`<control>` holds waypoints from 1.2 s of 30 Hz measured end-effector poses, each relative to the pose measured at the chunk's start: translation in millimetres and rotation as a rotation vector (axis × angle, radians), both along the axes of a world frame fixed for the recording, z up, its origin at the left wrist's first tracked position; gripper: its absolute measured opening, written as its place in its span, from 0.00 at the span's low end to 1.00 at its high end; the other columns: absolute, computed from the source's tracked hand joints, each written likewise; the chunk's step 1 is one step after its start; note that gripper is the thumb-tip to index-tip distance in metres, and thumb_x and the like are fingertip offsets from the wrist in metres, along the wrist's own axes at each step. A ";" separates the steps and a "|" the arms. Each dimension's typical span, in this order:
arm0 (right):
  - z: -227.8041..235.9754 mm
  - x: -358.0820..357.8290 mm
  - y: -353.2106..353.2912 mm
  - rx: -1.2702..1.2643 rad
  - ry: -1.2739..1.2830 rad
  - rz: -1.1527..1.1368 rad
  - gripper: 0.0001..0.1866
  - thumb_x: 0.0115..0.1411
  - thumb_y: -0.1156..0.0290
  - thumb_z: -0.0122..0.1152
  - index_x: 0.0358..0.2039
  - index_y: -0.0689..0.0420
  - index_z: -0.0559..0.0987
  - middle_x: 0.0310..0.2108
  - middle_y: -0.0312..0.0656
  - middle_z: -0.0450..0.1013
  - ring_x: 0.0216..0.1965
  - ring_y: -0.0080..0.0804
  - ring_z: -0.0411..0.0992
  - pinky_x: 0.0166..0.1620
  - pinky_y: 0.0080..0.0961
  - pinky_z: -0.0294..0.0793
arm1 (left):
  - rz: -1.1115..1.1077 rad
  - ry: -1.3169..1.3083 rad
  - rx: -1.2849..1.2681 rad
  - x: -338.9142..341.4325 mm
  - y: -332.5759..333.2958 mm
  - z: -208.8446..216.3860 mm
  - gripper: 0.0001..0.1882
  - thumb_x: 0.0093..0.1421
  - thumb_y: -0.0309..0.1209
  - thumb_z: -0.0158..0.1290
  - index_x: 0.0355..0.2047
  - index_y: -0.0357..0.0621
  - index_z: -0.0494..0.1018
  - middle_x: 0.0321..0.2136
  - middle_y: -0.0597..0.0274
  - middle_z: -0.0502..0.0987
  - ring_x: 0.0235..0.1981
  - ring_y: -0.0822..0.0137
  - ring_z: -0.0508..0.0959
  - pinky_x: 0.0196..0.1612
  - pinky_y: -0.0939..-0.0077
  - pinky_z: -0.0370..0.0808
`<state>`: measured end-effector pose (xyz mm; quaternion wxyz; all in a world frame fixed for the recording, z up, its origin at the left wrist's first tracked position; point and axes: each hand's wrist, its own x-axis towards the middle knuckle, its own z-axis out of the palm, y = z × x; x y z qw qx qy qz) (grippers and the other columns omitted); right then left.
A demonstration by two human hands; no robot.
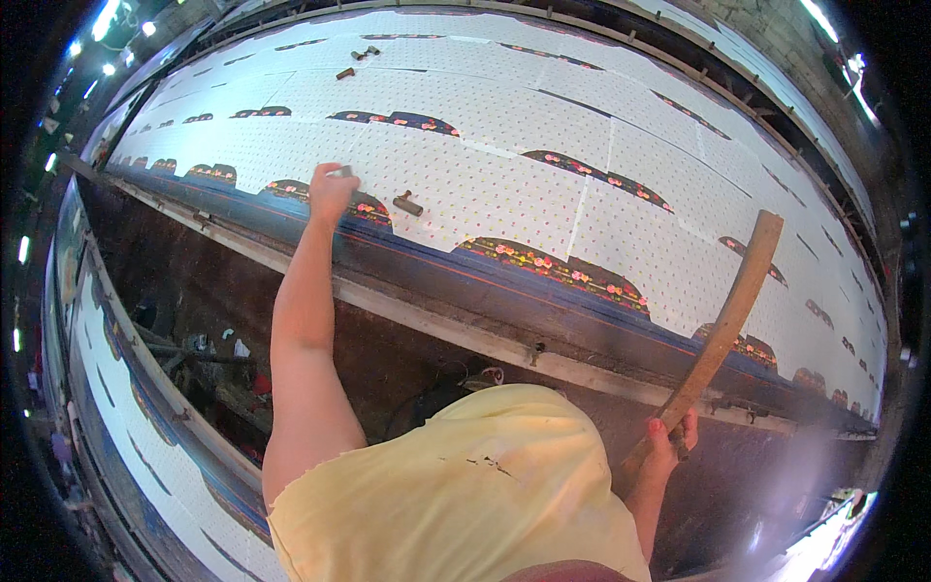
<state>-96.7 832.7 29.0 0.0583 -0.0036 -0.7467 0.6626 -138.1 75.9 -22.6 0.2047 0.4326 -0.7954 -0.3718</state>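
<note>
My left hand (333, 194) reaches to the near edge of a long table, its fingers closed on a small grey block (342, 172). Beneath it lies white, dotted patterned cloth (504, 194) with dark flowered patches (553, 272) along its edges. A similar small dark metal piece (408, 204) rests on the cloth just right of that hand. Lower right, my right hand (671, 438) is wrapped round a long, slightly curved wooden bar (729, 325). The bar slants up and to the right, its far end over the cloth.
Several more small metal pieces (361, 53) lie farther back on the cloth. A pale rail (427, 315) runs along the table's near side. Another long table with patterned cloth (145, 466) stands at the lower left, beside dim floor with clutter (218, 359).
</note>
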 end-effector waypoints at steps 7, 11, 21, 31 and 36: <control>-6.0 -8.1 0.0 -0.024 -0.034 0.031 0.33 0.56 0.55 0.84 0.56 0.59 0.80 0.39 0.33 0.75 0.38 0.25 0.76 0.41 0.27 0.78 | -0.656 -0.166 -0.556 -16.6 81.9 23.1 0.09 0.55 0.22 0.64 0.36 0.45 0.79 0.40 0.52 0.83 0.43 0.43 0.86 0.45 0.48 0.82; -0.9 -2.8 -8.0 -0.100 -0.081 -0.059 0.29 0.56 0.64 0.82 0.54 0.61 0.80 0.41 0.34 0.76 0.39 0.25 0.76 0.43 0.27 0.78 | -0.799 -0.342 -0.550 -20.8 96.9 20.7 0.05 0.58 0.23 0.62 0.35 0.44 0.79 0.39 0.50 0.82 0.44 0.40 0.85 0.46 0.44 0.81; -3.4 1.7 32.0 0.023 -0.016 0.041 0.34 0.55 0.69 0.86 0.61 0.62 0.82 0.51 0.38 0.81 0.53 0.25 0.78 0.58 0.30 0.78 | -0.831 0.023 -0.480 -50.4 126.3 3.3 0.09 0.58 0.21 0.64 0.35 0.38 0.73 0.31 0.49 0.75 0.32 0.49 0.77 0.38 0.58 0.74; -20.0 -28.3 150.8 -0.114 -0.007 0.024 0.31 0.57 0.70 0.85 0.59 0.62 0.82 0.49 0.37 0.82 0.51 0.23 0.77 0.57 0.27 0.77 | -1.295 0.191 -0.314 -179.9 461.6 69.8 0.13 0.56 0.20 0.66 0.35 0.37 0.72 0.32 0.51 0.74 0.33 0.54 0.77 0.39 0.62 0.74; -40.9 -56.3 275.5 0.090 0.217 0.026 0.33 0.55 0.67 0.87 0.59 0.63 0.81 0.48 0.46 0.80 0.49 0.34 0.79 0.54 0.33 0.77 | -1.548 0.179 -0.269 -235.7 678.2 66.1 0.13 0.54 0.24 0.67 0.34 0.39 0.74 0.33 0.50 0.74 0.35 0.48 0.77 0.41 0.57 0.76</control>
